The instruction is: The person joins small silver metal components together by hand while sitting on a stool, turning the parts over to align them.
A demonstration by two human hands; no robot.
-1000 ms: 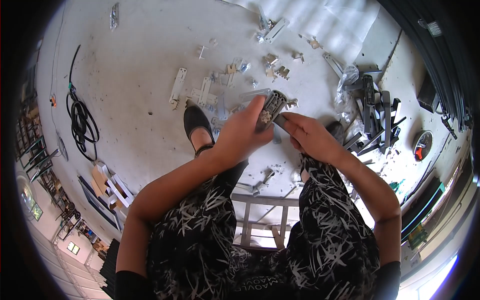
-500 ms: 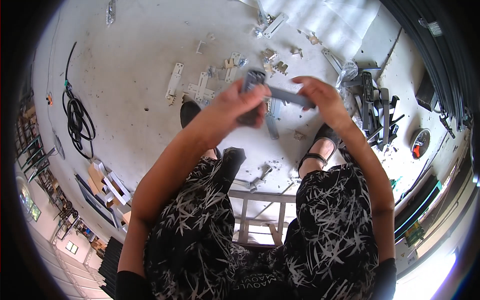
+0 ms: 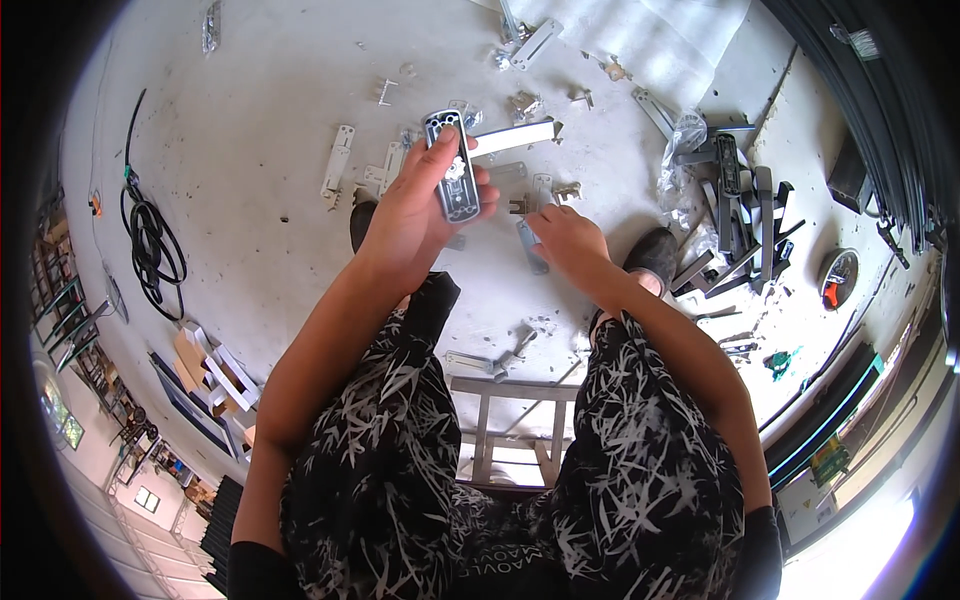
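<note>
My left hand (image 3: 415,205) is closed around the long backplate (image 3: 457,170) of a lever door handle, thumb pressed on it. The plate's hollow, ribbed underside faces up, with a white toothed hub in the middle. From it the lever (image 3: 515,138) sticks out to the right, bright with reflected light. Low over the floor between my feet, my right hand (image 3: 572,245) has its fingers bent downward; what they grip, if anything, is hidden. Right beside its fingertips are a small metal clip (image 3: 519,206) and a grey elongated piece (image 3: 532,247).
Pale slotted plates (image 3: 338,160) and small brackets lie scattered ahead. At right stand a heap of dark handles (image 3: 765,215), clear plastic wrapping (image 3: 682,150) and a round bowl (image 3: 838,278) with an orange item. A coiled black cable (image 3: 155,240) lies left; dark long profiles (image 3: 880,110) line the far right.
My left hand has turned the door handle underside up and moved it slightly left. My right hand has left the lever and come down, inward, toward the small parts on the floor.
</note>
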